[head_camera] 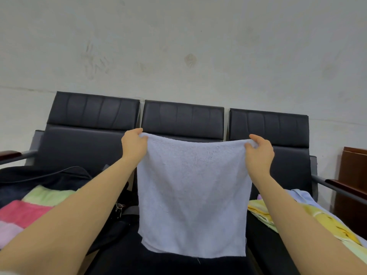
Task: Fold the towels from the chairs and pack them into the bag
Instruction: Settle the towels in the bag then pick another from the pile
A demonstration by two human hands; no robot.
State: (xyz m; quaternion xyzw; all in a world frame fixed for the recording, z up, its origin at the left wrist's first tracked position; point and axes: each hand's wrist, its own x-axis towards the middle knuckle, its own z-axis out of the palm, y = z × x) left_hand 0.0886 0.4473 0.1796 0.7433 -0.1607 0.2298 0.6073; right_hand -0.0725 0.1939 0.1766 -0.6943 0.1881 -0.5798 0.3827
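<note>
Both hands are raised in front of the middle chair (182, 120), holding a white towel (192, 195) up by its top corners. The left hand (134, 146) is pinching the upper left corner between thumb and curled fingers; the right hand (259, 153) is gripping the upper right corner the same way. The top edge is sagging slightly between the two grips, and the cloth is hanging flat and squarish, appearing doubled at its lower left corner, with its bottom edge ending just above the middle seat — contact with the seat cannot be told.

On the left chair (89, 135) a dark bag (39, 179) is lying open, with folded towels in or on it: a green towel (47, 195) farthest back, a red towel (21, 214) in front of it, a pink towel (8, 233) nearest the camera. A metal clasp (119, 209) is hanging at the bag's right side.

On the right chair (278, 132) a loose heap is lying — a yellow towel (325, 221) with a pale blue towel (303, 197) behind it. A brown cabinet (353, 185) is standing at the far right against the wall (178, 46).
</note>
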